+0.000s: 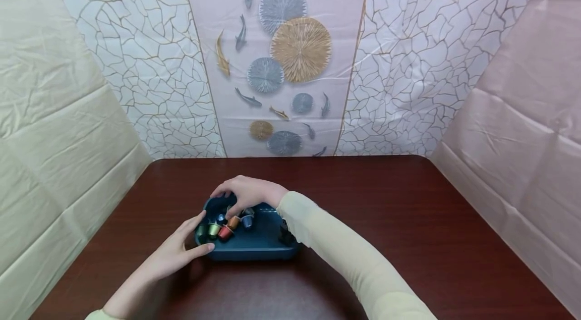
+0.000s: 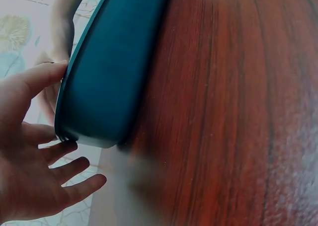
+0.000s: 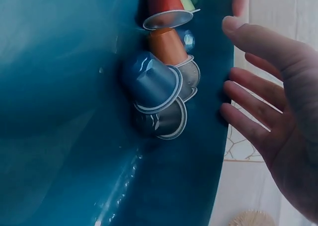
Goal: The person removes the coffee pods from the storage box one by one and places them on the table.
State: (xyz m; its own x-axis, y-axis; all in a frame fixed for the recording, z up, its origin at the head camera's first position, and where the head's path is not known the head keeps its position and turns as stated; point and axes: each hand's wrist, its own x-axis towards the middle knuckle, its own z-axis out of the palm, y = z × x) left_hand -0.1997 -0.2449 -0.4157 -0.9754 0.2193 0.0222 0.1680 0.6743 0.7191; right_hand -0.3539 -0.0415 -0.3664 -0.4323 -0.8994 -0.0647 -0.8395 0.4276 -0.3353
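Note:
A dark teal tray (image 1: 254, 254) holds several coffee capsules bunched at its left end. Among them are a red capsule (image 1: 225, 232), a light green capsule (image 1: 214, 230), an orange capsule (image 1: 233, 222) and a blue capsule (image 3: 151, 84). My left hand (image 1: 174, 249) touches the tray's left front corner, fingers spread along the outside of the rim. Over the tray's back left part reaches my right hand (image 1: 249, 193). In the right wrist view its fingers lie extended by the rim, with no capsule between them. A dark grey capsule (image 3: 166, 119) lies beside the blue one.
Dark objects (image 1: 286, 234) sit at the tray's right end, partly hidden by the right sleeve (image 1: 336, 254). The tray stands on a dark red-brown wooden table (image 1: 386, 199). Patterned cloth (image 1: 281, 67) hangs behind the table, with plain cloth at both sides.

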